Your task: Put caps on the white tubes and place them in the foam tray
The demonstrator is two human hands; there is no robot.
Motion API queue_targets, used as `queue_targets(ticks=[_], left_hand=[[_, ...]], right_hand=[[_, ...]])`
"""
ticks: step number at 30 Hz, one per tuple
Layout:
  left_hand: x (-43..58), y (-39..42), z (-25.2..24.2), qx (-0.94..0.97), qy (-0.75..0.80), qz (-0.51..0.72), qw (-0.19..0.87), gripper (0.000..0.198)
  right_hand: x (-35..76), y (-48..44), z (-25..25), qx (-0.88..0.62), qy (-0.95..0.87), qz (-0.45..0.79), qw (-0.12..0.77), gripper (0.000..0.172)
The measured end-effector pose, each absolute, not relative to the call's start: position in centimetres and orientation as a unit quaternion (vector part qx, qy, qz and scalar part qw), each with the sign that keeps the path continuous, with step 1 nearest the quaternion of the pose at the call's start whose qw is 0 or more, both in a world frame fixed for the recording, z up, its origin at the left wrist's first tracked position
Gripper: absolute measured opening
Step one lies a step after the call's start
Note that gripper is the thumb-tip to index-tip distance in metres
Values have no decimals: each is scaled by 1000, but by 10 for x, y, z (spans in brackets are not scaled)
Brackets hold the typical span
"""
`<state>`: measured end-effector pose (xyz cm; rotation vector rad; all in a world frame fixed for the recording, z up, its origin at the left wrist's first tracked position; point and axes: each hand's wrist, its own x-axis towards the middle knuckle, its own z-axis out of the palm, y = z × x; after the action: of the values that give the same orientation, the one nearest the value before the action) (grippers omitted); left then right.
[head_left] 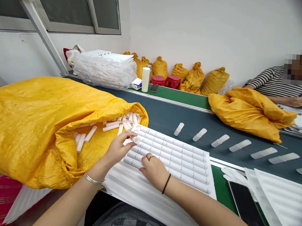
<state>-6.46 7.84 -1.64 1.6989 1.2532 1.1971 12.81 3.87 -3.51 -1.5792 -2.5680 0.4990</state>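
Observation:
My left hand (118, 147) pinches a small white plastic tube (135, 139) at the mouth of a big yellow woven sack (29, 124), which lies on its side and spills several white tubes (110, 126). My right hand (154, 169), fingers curled down, presses on rows of tubes lying in a white grooved foam tray (179, 157). The tray rests on the table edge in front of me, its grooves filled with tubes laid end to end.
A dark conveyor belt (171, 114) carries a line of single white tubes (220, 140) toward the right. A second yellow sack (250, 112) lies on it beside a seated person in a striped shirt (276, 82). Empty foam trays (285, 203) and a phone (248, 207) lie at right.

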Motion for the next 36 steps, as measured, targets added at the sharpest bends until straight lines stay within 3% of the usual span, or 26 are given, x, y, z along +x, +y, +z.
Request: queue_targets(ticks=[9,11,16,18,22,27,32,36], left_hand=[[-58,57,-16,492,427,591,475,33],[-60,51,-14,437,416,607,517,40],[-58,42,-13,348,415,602,587,42],[-59,40,-12,355,437,576,593,41],[-62,34,-5,488,491,456,559,42],[-58,22,3,617,470,372,511,37],[-56,19,4,750,435,407,288,31],[-55,18,4,807,381,413,182,35]], right_hand=[[133,39,-34,-501,-840,184,101,20],[139,44,-25,-511,-821,205,154,21],[155,51,-2,-411,-716,416,380,24],[163,52,6,-392,-728,388,408,26],[180,52,19,-338,-819,260,384,27],[189,49,25,-329,-839,251,354,27],[184,47,19,-403,-755,399,329,29],[173,44,20,-406,-673,527,325,36]])
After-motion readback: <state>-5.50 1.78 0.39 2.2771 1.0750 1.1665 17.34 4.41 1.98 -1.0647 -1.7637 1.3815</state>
